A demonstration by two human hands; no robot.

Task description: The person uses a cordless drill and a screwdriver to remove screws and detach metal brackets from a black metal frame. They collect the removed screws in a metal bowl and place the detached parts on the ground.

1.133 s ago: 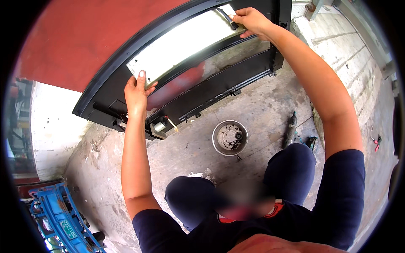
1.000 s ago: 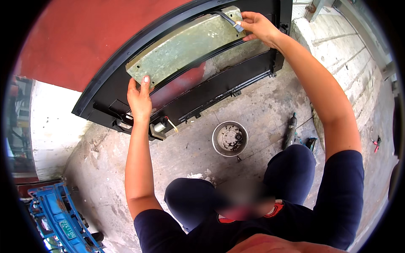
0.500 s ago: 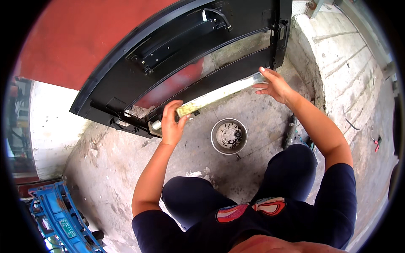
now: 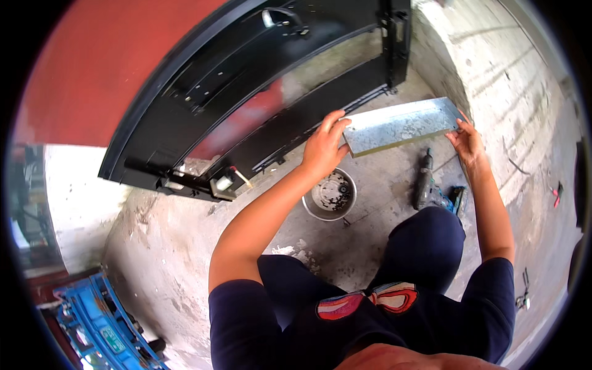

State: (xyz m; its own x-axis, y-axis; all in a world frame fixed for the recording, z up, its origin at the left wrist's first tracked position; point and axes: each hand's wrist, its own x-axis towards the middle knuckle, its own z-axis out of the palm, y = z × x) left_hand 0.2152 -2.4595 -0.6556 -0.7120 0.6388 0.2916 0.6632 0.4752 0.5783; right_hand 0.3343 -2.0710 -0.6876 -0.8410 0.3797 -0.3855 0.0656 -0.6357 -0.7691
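Between my two hands I hold up a shallow galvanized metal tray (image 4: 404,125), long and rectangular with raised edges. My left hand (image 4: 325,143) grips its left end, thumb below and fingers over the corner. At the other end, the fingers of my right hand (image 4: 467,142) close on the right edge. Past the tray stands a large black metal panel (image 4: 246,111) with a curved outer edge, a long slot and a handle. Below my left hand sits a round metal bowl (image 4: 330,203) on the concrete, with small dark screws or similar bits inside.
A cordless power tool (image 4: 425,185) lies on the floor by my right knee. Red-handled pliers (image 4: 558,194) lie far right. Rough concrete steps (image 4: 493,80) rise at the right, a red wall (image 4: 111,74) at the left. A blue metal frame (image 4: 102,320) stands lower left.
Both hands have moved right with the tray, away from the black panel. The tray has turned, so its broad silvery face now shows instead of its narrow pale side.
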